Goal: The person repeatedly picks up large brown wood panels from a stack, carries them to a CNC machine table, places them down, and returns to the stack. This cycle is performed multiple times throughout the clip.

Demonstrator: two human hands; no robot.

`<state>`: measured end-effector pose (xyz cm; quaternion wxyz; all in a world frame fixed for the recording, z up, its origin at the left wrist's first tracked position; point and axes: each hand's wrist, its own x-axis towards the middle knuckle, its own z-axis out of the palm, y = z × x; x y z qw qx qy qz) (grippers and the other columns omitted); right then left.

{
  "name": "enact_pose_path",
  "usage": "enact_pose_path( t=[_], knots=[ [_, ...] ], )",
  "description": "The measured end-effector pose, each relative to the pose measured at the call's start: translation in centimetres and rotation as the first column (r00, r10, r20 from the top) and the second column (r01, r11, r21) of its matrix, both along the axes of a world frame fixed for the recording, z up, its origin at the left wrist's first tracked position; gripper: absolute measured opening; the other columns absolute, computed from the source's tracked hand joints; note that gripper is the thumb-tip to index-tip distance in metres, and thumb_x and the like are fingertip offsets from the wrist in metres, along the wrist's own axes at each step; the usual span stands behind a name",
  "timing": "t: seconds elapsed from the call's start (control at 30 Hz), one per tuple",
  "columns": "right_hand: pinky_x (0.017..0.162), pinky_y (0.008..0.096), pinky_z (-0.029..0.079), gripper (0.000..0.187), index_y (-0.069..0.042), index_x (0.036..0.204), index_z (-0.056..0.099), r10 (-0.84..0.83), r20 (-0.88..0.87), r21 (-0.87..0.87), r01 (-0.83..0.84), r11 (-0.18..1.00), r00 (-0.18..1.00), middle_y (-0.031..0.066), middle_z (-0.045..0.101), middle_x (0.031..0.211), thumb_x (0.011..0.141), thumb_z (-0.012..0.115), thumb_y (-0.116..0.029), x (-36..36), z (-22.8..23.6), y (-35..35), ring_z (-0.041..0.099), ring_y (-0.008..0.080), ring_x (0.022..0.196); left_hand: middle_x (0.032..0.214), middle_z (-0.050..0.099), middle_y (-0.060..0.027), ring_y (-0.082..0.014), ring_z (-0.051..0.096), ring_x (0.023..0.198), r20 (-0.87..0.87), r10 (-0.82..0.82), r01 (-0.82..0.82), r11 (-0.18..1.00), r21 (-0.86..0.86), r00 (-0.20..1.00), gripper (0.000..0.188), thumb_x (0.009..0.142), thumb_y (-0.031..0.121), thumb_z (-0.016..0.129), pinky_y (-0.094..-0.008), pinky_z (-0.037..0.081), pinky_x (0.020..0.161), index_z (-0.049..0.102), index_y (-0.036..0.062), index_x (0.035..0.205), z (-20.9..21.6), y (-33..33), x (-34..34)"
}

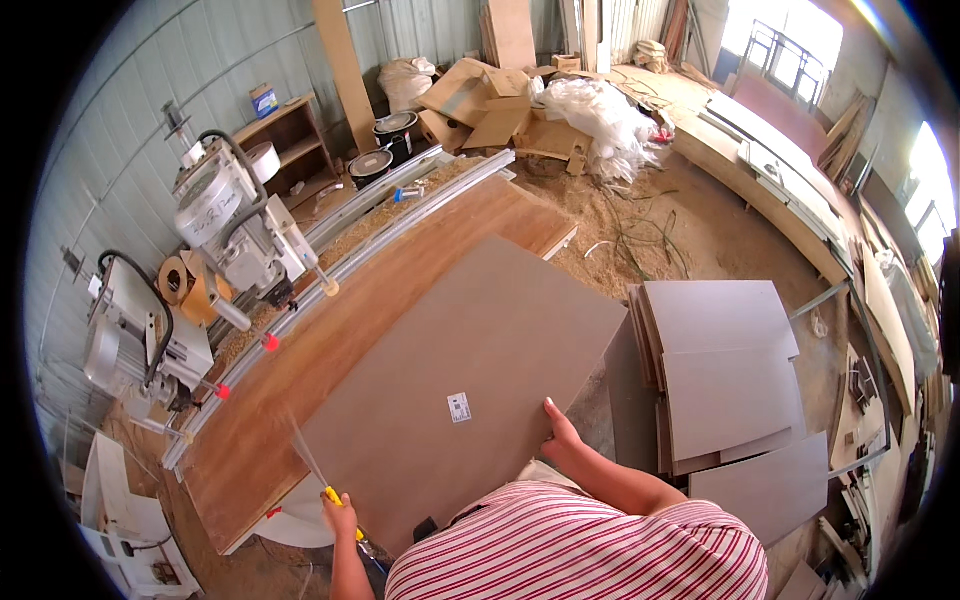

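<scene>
A large grey-brown board point(480, 340) with a small white label point(459, 407) lies on the wooden worktable point(270, 390), its near edge against my body. My right hand point(562, 432) grips the board's right edge, thumb on top and fingers hidden below. At the board's lower left corner, my left hand point(341, 514) is closed around a yellow-handled tool point(332, 495). A thin, pale shaft, blurred, reaches forward from the tool over the board's left edge; its exact kind is unclear.
Drilling machine heads point(225, 215) with red-tipped parts stand along a metal rail point(380, 230) at left. Stacked grey panels point(720, 350) rise close to my right. Behind lie cardboard point(500, 110), plastic sheeting point(600, 120), sawdust and a loose cable point(635, 235). A long bench point(745, 180) runs far right.
</scene>
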<state>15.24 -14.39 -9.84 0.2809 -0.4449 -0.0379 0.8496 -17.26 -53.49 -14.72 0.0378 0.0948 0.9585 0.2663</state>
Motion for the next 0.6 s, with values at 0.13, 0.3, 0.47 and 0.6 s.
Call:
enact_pose_path(
  t=[0.13, 0.3, 0.47, 0.6],
  knots=[
    [0.107, 0.048, 0.038, 0.048, -0.002, 0.132, 0.048, -0.094, -0.121, 0.009, 0.096, 0.995, 0.988, 0.012, 0.051, 0.137, 0.096, 0.059, -0.031, -2.5, -5.3, 6.9, 0.048, 0.0297, 0.127, 0.11, 0.065, -0.0207, -0.0398, 0.063, 0.1, 0.121, -0.331, 0.352, 0.852, -0.387, 0.936, 0.054, 0.083, 0.011, 0.068, -0.0483, 0.05, 0.084, 0.048, 0.014, 0.133, 7.5, 11.2, 0.7],
    [0.103, 0.0628, 0.04, 0.049, -0.002, 0.136, 0.04, 0.51, 0.001, -0.029, -0.51, 0.86, 0.86, 0.0196, 0.043, 0.142, 0.096, 0.059, -0.024, -7.4, -3.5, 5.4, 0.043, 0.039, 0.13, 0.102, 0.067, -0.0198, -0.0394, 0.065, 0.093, 0.316, -0.752, 0.813, 0.566, -0.138, 0.578, 0.047, 0.084, 0.014, 0.066, -0.0493, 0.051, 0.08, 0.052, 0.0145, 0.129, 17.6, 24.2, 7.8],
    [0.1, 0.0683, 0.04, 0.048, -0.006, 0.138, 0.038, 0.566, -0.137, -0.167, -0.583, 0.796, 0.813, 0.0192, 0.044, 0.14, 0.097, 0.057, -0.022, -10.1, -2.3, 5.7, 0.041, 0.0416, 0.131, 0.101, 0.067, -0.0199, -0.0408, 0.065, 0.091, 0.079, -0.691, 0.693, 0.721, -0.002, 0.719, 0.044, 0.086, 0.018, 0.065, -0.05, 0.051, 0.079, 0.051, 0.0121, 0.128, 16.5, 24.2, 9.7],
    [0.092, 0.0684, 0.048, 0.044, -0.01, 0.135, 0.04, 0.57, -0.184, 0.023, -0.577, 0.817, 0.801, 0.0154, 0.051, 0.131, 0.097, 0.057, -0.024, -11.4, -2.9, 8.1, 0.056, 0.0396, 0.116, 0.101, 0.066, -0.0202, -0.0413, 0.064, 0.091, 0.18, -0.307, 0.322, 0.945, -0.059, 0.934, 0.039, 0.087, 0.018, 0.063, -0.0502, 0.051, 0.077, 0.052, 0.0095, 0.124, 15.6, 18.2, 9.4]
  ],
)
